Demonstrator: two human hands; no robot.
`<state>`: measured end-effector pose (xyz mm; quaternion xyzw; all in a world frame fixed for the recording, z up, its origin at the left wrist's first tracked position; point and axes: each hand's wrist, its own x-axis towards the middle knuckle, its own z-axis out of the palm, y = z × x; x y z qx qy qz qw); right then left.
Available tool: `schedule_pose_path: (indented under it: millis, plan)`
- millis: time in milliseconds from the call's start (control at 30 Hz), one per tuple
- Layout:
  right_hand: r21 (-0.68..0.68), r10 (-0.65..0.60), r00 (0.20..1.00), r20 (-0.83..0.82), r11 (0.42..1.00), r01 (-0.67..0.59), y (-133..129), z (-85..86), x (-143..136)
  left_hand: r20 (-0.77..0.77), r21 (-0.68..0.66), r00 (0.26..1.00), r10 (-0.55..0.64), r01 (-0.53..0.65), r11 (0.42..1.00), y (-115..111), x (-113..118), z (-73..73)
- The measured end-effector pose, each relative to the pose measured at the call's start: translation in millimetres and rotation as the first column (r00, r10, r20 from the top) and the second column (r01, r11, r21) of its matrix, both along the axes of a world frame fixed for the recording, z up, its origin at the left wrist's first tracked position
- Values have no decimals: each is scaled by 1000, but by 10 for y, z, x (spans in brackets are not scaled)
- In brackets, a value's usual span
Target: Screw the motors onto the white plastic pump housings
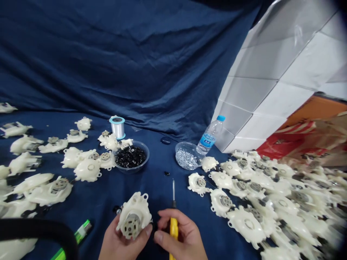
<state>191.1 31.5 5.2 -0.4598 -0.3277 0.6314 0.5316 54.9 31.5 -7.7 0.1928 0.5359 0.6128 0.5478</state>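
At the bottom centre my left hand (124,240) is wrapped round a cream plastic housing (138,207) with a round metal motor facing me. Just right of it, my right hand (181,236) grips a screwdriver (174,229) with a yellow handle; its thin shaft points away from me. The tool's tip is apart from the housing. A small black part (166,173) lies on the blue cloth beyond the tip. Another dark piece (117,209) shows beside the housing's left edge, partly hidden.
Housings lie on the left (88,169) and in a pile on the right (246,225). Bowls hold black parts (148,159) and silver screws (177,159). Around them are a wire spool (118,128), a tilted water bottle (210,136), a green tool (81,233) and white boxes (249,94).
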Motion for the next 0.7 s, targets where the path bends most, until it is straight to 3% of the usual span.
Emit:
schedule_pose_path:
  millis: [133, 267, 333, 400, 433, 500, 567, 633, 700]
  plan:
    - [85, -1, 984, 176, 996, -14, 106, 112, 168, 74, 31, 997, 17, -20, 999, 62, -41, -103]
    - [198, 35, 966, 257, 976, -88, 262, 366, 329, 109, 38, 993, 53, -57, 998, 132, -91, -62]
    - [298, 155, 965, 214, 930, -215, 361, 502, 347, 130, 44, 989, 68, -74, 996, 158, -124, -5]
    - [399, 313, 910, 272, 824, -403, 499, 617, 324, 149, 50, 986, 77, -85, 995, 178, -165, 54]
    - [424, 315, 867, 385, 774, -470, 590, 667, 307, 157, 53, 984, 79, -89, 995, 186, -188, 80]
    - [430, 113, 733, 671, 746, -509, 824, 754, 297, 169, 56, 982, 83, -94, 994, 203, -234, 119]
    - [467, -201, 531, 823, 772, -432, 1122, 826, 368, 178, 49, 980, 92, -103, 994, 221, -272, 140]
    - [450, -291, 400, 869, 802, -393, 1459, 863, 540, 190, 38, 976, 108, -117, 992, 236, -292, 149]
    - [375, -297, 253, 921, 853, -362, 1797, 835, 774, 205, 33, 971, 121, -130, 991, 248, -292, 153]
